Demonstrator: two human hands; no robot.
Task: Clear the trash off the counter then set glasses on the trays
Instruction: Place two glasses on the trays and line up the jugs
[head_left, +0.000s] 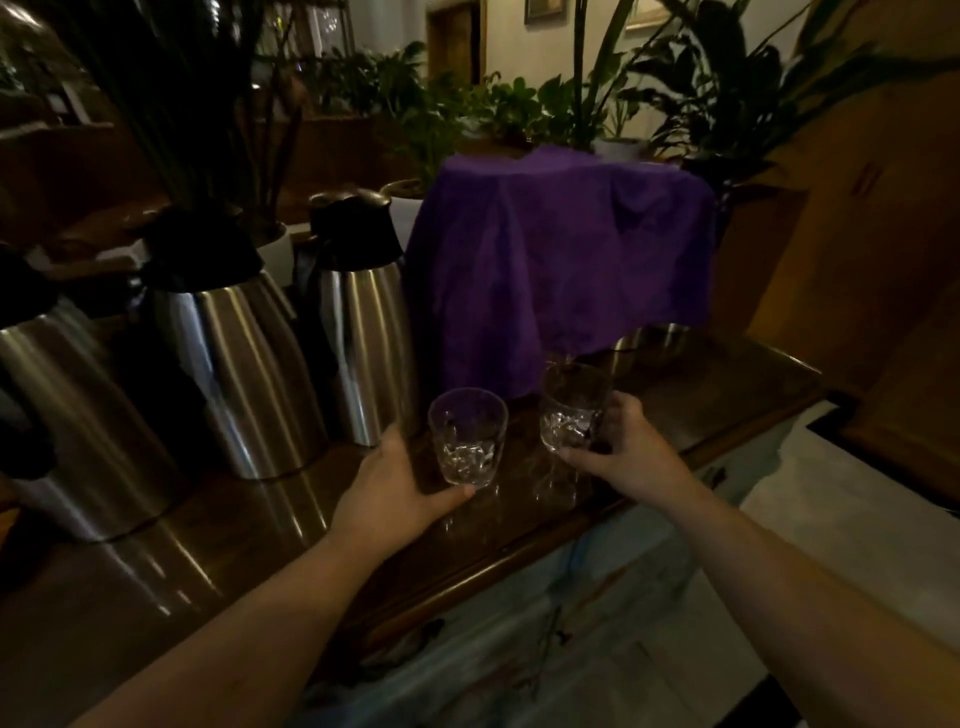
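Observation:
Two clear cut-glass tumblers are held just above the dark wooden counter. My left hand grips the left glass from below and beside, thumb under its base. My right hand is wrapped around the right glass, which is a little higher and farther back. Reflections of both glasses show on the polished counter beneath them. No tray and no trash are visible in this view.
Three steel thermal jugs stand in a row at the left: one close to the left glass, another, and a third. A purple cloth covers a bulky object behind the glasses. Potted plants stand behind. The counter's front edge runs diagonally.

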